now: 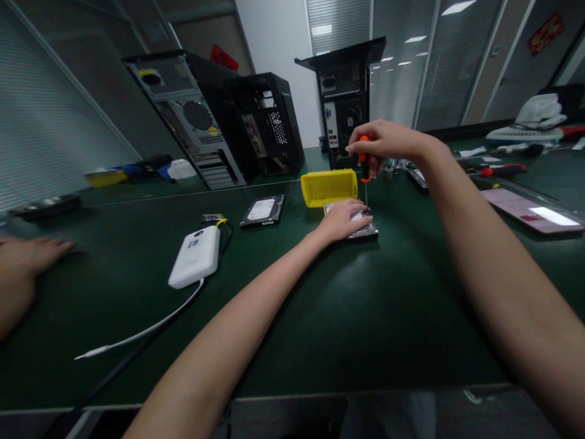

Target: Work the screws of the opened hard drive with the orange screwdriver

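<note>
A hard drive (368, 233) lies flat on the green table top, partly covered by my left hand (342, 221). The fingers and thumb of that hand hold it down, pointing right toward the screwdriver's tip. Above the drive, my right hand (380, 145) is closed around the red and black handle of a screwdriver (364, 157). Its shaft points straight down beside my left fingertips; whether the tip sits in a screw is hidden. Just behind the drive stands a yellow plastic bin (326, 188). A second hard drive (262, 210) lies label up to the left.
Computer cases (196, 116) stand along the back, with another open case (345, 103) behind the bin. A white box (195, 256) with a cable lies left. Another person's hand (34, 256) rests at far left. Pliers (500, 171) and a phone-like slab (530, 209) lie right.
</note>
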The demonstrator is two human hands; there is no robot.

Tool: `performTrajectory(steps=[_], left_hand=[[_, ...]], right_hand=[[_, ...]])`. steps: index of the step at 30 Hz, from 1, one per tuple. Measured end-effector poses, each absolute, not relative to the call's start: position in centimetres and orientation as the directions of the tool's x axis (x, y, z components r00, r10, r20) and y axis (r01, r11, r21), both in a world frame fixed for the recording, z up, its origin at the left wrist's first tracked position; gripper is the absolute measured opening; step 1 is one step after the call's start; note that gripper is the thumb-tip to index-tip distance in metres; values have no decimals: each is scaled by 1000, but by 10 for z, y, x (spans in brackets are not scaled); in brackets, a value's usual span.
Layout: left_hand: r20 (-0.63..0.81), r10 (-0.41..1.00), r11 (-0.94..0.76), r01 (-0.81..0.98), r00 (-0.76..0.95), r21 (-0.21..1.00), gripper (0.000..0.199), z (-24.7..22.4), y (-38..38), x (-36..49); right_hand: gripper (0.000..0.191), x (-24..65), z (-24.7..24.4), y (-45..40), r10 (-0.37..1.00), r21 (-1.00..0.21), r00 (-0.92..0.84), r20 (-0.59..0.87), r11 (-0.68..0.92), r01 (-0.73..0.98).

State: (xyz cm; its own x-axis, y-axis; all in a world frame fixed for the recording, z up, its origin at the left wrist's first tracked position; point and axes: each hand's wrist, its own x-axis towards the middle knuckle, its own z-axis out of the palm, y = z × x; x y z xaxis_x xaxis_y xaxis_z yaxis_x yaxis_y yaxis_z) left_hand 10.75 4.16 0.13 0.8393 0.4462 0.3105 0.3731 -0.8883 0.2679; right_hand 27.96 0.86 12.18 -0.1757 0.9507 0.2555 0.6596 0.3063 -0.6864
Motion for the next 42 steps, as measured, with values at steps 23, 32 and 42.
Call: performTrajectory(steps=[23,32,42], left_hand=[[315,450,-886,374,836,273,37,1,41,107],[310,440,-889,359,843,284,35,0,41,106],[297,451,-882,369,841,294,36,0,42,106]], right_hand=[[21,283,125,-1,960,-761,-143,239,277,587],[22,287,122,0,945,-712,-166,284,323,623],[24,288,118,5,934,-646,-130,332,326,690]])
